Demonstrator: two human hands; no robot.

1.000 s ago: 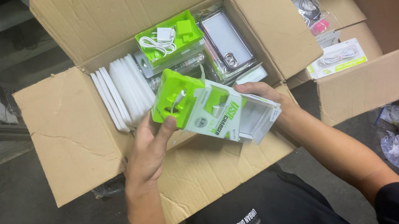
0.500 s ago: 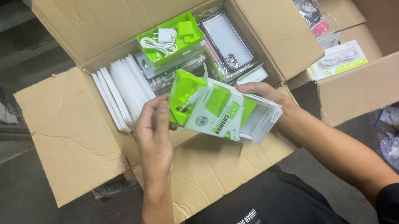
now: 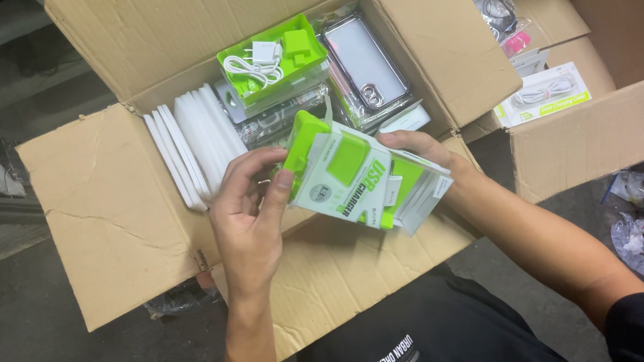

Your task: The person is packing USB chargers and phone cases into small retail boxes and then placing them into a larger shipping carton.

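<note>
Green tray insert (image 3: pixel 305 146) sits partly inside a white-and-green charger package (image 3: pixel 364 176), held above an open cardboard box (image 3: pixel 114 212). Left hand (image 3: pixel 247 218) pinches the insert end; right hand (image 3: pixel 419 149) grips the package's far side

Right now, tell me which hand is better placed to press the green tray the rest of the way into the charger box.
Left. The left hand has its fingertips at the green tray protruding from the charger box. The right hand is wrapped around the box's far end, steadying it.
</note>
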